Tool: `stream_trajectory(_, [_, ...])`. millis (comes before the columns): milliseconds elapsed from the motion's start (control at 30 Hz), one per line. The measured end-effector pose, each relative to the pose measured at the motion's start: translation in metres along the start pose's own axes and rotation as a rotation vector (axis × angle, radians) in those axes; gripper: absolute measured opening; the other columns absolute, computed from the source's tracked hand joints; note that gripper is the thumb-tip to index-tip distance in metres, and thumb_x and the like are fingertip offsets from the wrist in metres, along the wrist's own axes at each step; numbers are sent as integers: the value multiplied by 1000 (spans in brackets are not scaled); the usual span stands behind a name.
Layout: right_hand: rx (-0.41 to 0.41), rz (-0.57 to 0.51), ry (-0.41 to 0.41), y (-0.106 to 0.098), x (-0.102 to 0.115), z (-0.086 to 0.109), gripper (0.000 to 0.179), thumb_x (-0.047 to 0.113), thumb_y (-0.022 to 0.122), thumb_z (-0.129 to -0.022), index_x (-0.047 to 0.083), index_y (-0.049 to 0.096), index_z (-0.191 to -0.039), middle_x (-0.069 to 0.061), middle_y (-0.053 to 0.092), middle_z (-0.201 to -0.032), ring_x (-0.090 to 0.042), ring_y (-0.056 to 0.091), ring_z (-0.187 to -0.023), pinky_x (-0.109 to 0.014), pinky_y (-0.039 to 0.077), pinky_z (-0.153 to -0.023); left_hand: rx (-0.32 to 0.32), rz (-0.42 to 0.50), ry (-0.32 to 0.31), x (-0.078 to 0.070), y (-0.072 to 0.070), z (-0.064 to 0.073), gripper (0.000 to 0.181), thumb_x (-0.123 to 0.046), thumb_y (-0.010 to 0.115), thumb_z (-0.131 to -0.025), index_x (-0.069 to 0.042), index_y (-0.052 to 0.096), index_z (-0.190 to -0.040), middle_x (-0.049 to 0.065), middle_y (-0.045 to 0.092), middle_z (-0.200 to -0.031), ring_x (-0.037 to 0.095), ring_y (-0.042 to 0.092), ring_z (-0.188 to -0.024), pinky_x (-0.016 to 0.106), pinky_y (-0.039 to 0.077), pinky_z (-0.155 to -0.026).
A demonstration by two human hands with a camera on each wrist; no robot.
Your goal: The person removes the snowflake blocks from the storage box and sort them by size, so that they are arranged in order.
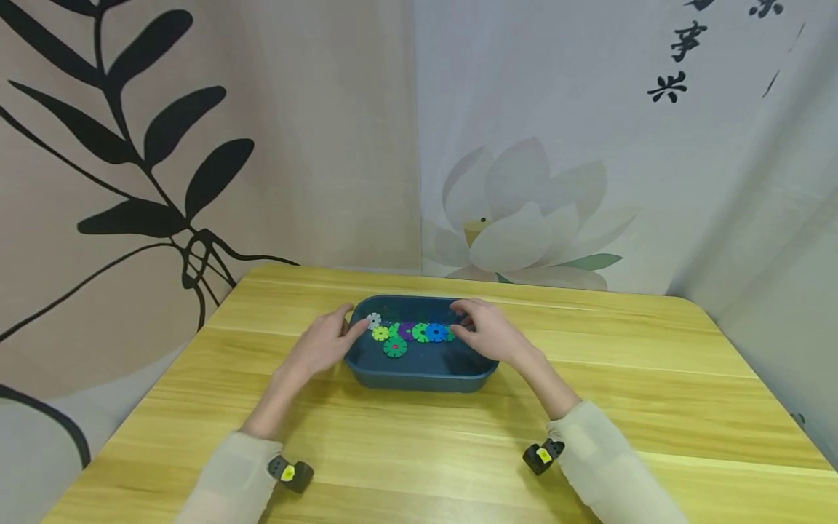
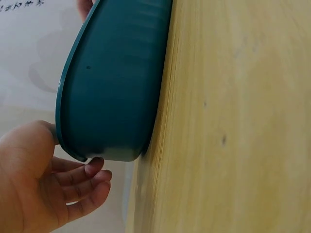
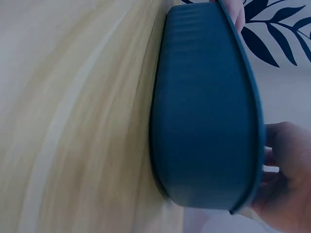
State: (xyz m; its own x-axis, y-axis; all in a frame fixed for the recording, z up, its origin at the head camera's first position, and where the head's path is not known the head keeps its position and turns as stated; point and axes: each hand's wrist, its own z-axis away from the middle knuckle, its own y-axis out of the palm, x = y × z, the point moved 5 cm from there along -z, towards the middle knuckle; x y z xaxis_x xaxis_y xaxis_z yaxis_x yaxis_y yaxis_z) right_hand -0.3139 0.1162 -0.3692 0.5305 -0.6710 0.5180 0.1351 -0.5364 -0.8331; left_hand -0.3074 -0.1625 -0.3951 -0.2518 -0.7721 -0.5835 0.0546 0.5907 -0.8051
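A dark blue-green plastic basin (image 1: 419, 380) sits on the table. Inside it lies a row of notched plastic discs, among them a purple disc (image 1: 407, 332), a blue disc (image 1: 436, 332) and a green disc (image 1: 395, 346). At the left end, my left hand (image 1: 325, 340) grips the rim, thumb over the inside and fingers curled against the outer wall in the left wrist view. My right hand (image 1: 489, 331) reaches over the right rim, thumb and fingers apart, close to the row's right end. In the right wrist view, the basin's wall (image 3: 206, 111) hides its fingertips.
A yellow (image 1: 380, 333) and a whitish disc (image 1: 374, 320) lie near the basin's left end. The wooden table (image 1: 419, 451) extends around the basin. Behind it hangs a printed curtain (image 1: 327, 145) with leaves and a lotus.
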Motion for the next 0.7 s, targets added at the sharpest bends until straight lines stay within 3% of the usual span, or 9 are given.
stream_trajectory(200, [84, -35, 80, 12, -3, -13, 44, 12, 66, -99, -11, 55, -135, -25, 63, -126, -33, 63, -109, -45, 54, -94, -7, 68, 5, 1, 0, 0, 57, -30, 56, -105, 12, 44, -143, 4, 47, -68, 16, 43, -58, 32, 40, -59])
stream_trajectory(433, [160, 33, 123, 22, -2, -24, 44, 8, 68, -96, -12, 56, -133, -25, 63, -123, -33, 64, -106, -46, 51, -98, -1, 135, 11, 0, 1, 0, 52, -19, 58, -103, 13, 43, -142, 1, 42, -63, 15, 38, -53, 29, 35, -55])
stream_trajectory(567, [178, 82, 158, 29, -4, -28, 39, 6, 72, -93, -9, 62, -127, -21, 66, -117, -33, 61, -112, -45, 50, -99, 8, 152, 27, 0, 1, 0, 51, -17, 59, -103, 13, 43, -141, 0, 43, -63, 14, 38, -52, 27, 34, -53])
stream_trajectory(700, [173, 106, 191, 35, -7, -30, 32, 3, 76, -89, -4, 68, -119, -16, 66, -110, -29, 61, -107, -43, 52, -95, 3, 150, 27, 1, 1, 0, 50, -16, 59, -103, 12, 44, -141, 1, 44, -63, 14, 38, -53, 27, 35, -54])
